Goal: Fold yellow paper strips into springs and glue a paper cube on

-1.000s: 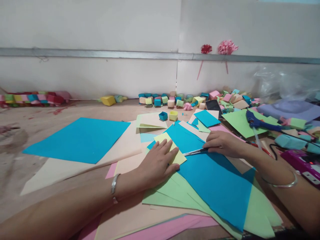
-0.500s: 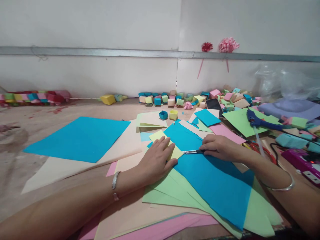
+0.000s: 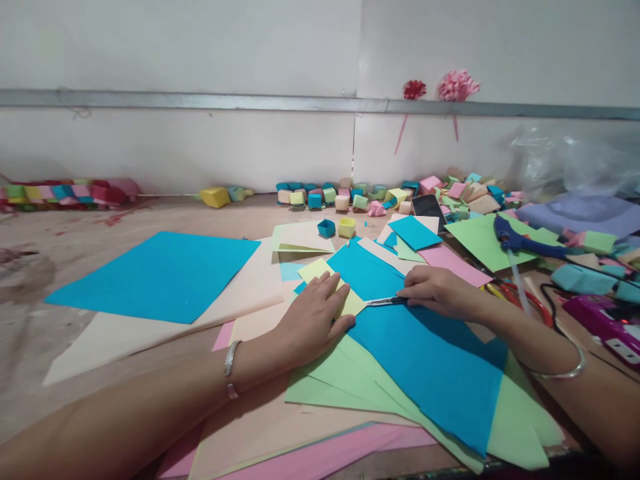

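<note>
Nearest lies pink paper (image 3: 330,457), then pale green sheets (image 3: 345,387) partly under a large blue sheet (image 3: 440,360) at centre right. The left hand (image 3: 313,319) rests flat, gripping nothing, on a small yellow sheet (image 3: 354,305) at centre, hiding much of it. The right hand (image 3: 437,293) grasps a slim bladed tool (image 3: 386,302), its tip at the yellow sheet's right corner. At right sits a magenta power strip (image 3: 600,327) (a dark cord loops beside it); farther, a blue glue gun (image 3: 533,247) crowds a green sheet (image 3: 475,243). Far centre, a blue box (image 3: 327,229) and a yellow box (image 3: 347,227) stand before paper cubes (image 3: 315,201) along the wall (image 3: 250,150)
</note>
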`<state>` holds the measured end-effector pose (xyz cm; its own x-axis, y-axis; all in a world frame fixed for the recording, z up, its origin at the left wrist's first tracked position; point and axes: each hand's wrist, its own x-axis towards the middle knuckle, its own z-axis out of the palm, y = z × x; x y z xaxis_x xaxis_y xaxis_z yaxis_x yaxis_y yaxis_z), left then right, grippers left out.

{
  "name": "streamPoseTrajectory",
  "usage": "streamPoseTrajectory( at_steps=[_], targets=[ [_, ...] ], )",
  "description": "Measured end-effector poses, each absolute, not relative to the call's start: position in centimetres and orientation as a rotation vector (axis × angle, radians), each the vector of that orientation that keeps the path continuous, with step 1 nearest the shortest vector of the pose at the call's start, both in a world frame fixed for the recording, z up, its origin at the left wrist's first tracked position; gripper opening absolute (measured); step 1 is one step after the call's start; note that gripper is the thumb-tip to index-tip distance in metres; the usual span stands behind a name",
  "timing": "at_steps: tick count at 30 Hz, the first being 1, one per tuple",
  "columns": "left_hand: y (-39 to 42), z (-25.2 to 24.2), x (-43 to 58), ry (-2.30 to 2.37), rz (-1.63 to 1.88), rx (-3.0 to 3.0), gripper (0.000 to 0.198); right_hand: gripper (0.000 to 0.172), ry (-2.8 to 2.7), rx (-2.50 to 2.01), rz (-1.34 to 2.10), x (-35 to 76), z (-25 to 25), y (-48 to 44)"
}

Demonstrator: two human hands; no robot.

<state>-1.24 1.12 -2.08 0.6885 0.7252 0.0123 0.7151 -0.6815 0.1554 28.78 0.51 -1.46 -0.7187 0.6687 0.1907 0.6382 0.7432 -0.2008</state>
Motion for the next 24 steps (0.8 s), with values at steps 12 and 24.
streamPoseTrajectory(
  at_steps=[12, 24],
  targets=[
    [1.2, -2.3, -1.3, 1.175, 0.148, 2.794, 0.058, 0.026, -2.698, -1.029, 0.216, 29.4, -1.0, 0.5],
    [1.2, -2.6, -1.4, 1.167, 0.158, 2.804, 0.058, 0.028, -2.737, -0.948, 0.1, 26.9, -1.4, -0.7]
  ],
)
